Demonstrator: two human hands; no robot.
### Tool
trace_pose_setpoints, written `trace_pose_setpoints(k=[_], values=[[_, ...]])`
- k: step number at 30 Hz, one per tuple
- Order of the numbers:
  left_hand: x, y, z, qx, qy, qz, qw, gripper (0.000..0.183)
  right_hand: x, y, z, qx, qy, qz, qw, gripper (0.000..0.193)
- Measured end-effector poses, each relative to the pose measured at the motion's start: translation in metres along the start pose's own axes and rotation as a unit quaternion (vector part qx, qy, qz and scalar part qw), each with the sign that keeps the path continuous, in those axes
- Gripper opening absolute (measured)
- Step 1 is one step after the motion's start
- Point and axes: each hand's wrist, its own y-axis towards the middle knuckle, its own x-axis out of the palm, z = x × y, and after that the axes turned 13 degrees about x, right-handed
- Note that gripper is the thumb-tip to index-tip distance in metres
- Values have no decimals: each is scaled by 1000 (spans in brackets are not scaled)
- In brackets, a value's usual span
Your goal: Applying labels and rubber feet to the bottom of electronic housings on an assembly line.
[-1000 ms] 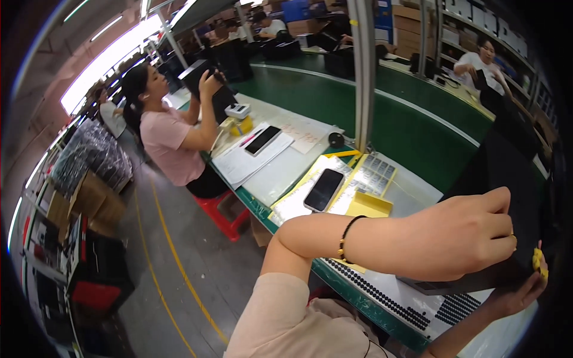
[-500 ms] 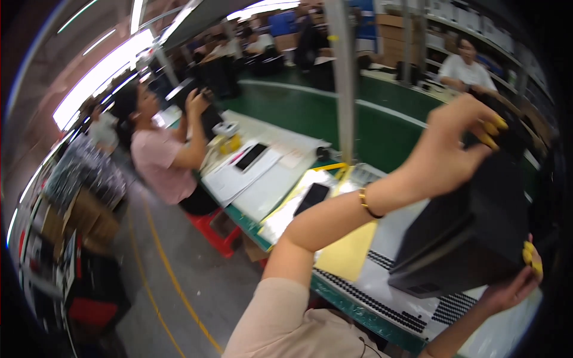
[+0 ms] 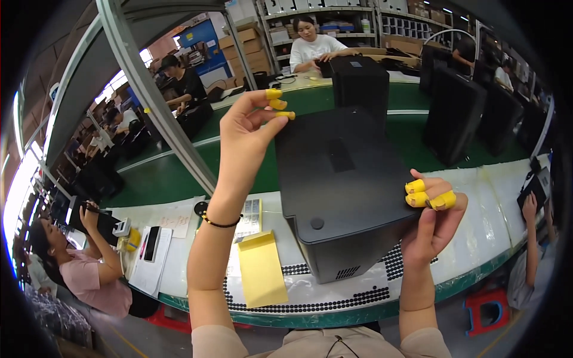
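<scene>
A large black box-shaped cabinet stands on the table in front of me, its broad face up. A round black pad sits at that face's near left corner, and a vent shows low on the near side. My left hand is raised at the far left corner, thumb and index finger pinched together; what is between them, if anything, is hidden. At the right edge my right hand has its fingers curled toward the thumb, with a small dark bit at the tips. Yellow tape covers several fingertips on both hands.
Rows of small black round pads lie along the near table edge, beside a yellow envelope. Beyond runs a green conveyor with more black cabinets. A metal post rises at left. Co-workers sit left, right and opposite.
My view has swung to the right. The cabinet, tilted in my hands before, now rests with its broad face up. My right hand has come from its lower side to its right edge.
</scene>
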Motion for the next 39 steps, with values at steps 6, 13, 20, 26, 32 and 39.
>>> trace_pose_setpoints(k=[6, 13, 20, 26, 32, 39], values=[[-4, 8, -14, 1, 62, -27, 998, 30, -1, -3, 5, -9, 8, 17, 1000, 17], [-8, 13, -18, 70, 155, -80, 982, 35, -1, -4, 6, -12, 4, 15, 1000, 18], [-1, 14, -3, 110, 203, -151, 961, 38, 3, -5, 3, -7, -12, 30, 999, 17], [1, 0, 9, 85, 93, -182, 975, 48, 3, -3, 1, 7, -20, 21, 1000, 16], [-3, 12, -15, 20, 50, -7, 998, 39, -1, 35, 1, 71, 47, 42, 995, 13], [5, 2, -35, -230, -190, -52, 953, 37, 2, 108, 60, 257, -53, -157, 952, 15]])
